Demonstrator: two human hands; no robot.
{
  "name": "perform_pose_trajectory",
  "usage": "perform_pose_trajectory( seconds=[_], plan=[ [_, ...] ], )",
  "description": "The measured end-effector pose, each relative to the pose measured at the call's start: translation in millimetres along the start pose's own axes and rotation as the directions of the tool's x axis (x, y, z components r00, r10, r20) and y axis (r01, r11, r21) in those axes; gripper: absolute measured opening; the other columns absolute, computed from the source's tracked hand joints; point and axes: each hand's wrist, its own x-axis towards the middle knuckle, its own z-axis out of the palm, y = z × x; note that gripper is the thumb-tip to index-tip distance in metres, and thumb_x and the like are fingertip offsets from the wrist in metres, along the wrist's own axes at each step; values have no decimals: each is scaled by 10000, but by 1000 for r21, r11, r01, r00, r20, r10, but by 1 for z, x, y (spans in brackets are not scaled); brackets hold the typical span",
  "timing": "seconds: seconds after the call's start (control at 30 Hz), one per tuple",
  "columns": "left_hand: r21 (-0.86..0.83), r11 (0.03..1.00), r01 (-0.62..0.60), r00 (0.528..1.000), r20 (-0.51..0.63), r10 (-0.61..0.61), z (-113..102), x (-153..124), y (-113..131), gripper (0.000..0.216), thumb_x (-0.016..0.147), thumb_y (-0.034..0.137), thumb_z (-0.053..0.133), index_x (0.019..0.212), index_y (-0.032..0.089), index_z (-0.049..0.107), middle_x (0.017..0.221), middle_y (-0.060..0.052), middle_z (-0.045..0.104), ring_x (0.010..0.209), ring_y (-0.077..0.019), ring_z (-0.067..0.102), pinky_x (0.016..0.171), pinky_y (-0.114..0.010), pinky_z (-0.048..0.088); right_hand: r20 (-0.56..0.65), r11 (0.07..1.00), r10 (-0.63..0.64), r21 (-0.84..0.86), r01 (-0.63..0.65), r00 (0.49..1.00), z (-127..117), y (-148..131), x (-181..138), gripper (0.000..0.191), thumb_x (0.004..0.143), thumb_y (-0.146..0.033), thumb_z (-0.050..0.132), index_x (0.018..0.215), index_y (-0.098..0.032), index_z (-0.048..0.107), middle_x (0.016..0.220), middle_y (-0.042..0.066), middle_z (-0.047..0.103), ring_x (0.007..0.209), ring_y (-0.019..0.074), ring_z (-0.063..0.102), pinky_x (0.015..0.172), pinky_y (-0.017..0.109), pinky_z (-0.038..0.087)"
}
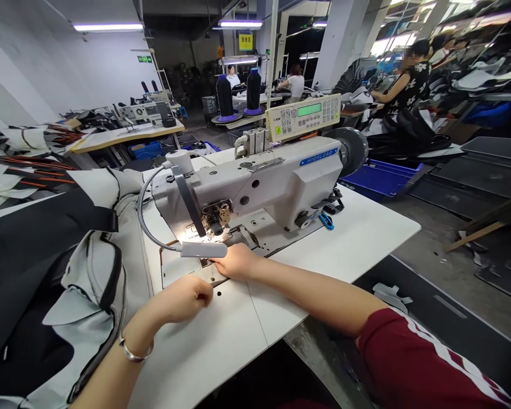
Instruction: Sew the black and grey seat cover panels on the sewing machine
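A dark red sleeve with white stripes [413, 358] fills the lower right corner, nearest the camera, and from it a forearm runs to the right hand [241, 262] near the centre of the frame. That hand's fingers bend in beneath a small grey lamp [202, 250], by the needle area of the sewing machine [259, 182]; the lamp hides the tips, so I cannot tell what they grip. The left hand [181, 298], below a silver bracelet [136, 353] at lower left, is curled loosely just above the tabletop, and whether anything is pinched in it I cannot tell. The machine stands across the middle on a smooth white tabletop [366, 221], with a pair of blue snips [326, 221] beside its base. Black and pale material [46, 221] is heaped along the left edge. Behind, two dark thread cones [225, 97] stand at upper centre, a blue crate [381, 177] sits on the grey floor at right, and a person in a black patterned top [415, 82] works at upper right. Tube lights [108, 27] hang overhead.
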Motion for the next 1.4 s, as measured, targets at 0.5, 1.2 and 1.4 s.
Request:
perform_pose_trajectory(
  seconds=[0.5, 1.2, 1.4],
  plan=[
    [-556, 785, -273, 763, 371, 529, 17, -35, 65, 198, 825, 305, 587, 816, 172, 733, 739, -44, 665, 660, -122, 551, 658, -225, 459, -315, 861, -274, 341, 377, 909, 40, -4, -64, 220, 909, -138, 454, 896, -167, 672, 1053, 92, 698, 986, 182, 635, 894, 307, 486],
    [-63, 937, -344, 936, 54, 347, 106, -16, 76, 225, 812, 150, 471, 905, 241, 654, 726, 22, 639, 649, -118, 548, 629, -224, 411, -385, 616, 706, -83, -784, 595, -33, 180, -163, 401, 960, -279, 447, 1250, -53, 607, 1254, 214, 609, 1159, 330, 556, 989, 415, 426],
    [167, 779, -604, 785, 292, 546, 140, -22, 84, 116, 881, 266, 568, 976, 238, 628, 798, 5, 697, 658, -142, 619, 525, -242, 357, -289, 586, 756, -100, -804, 587, -34, 185, -172, 437, 883, -74, 380, 1284, -40, 548, 1122, 228, 639, 1048, 317, 600, 787, 351, 448]
  ],
)
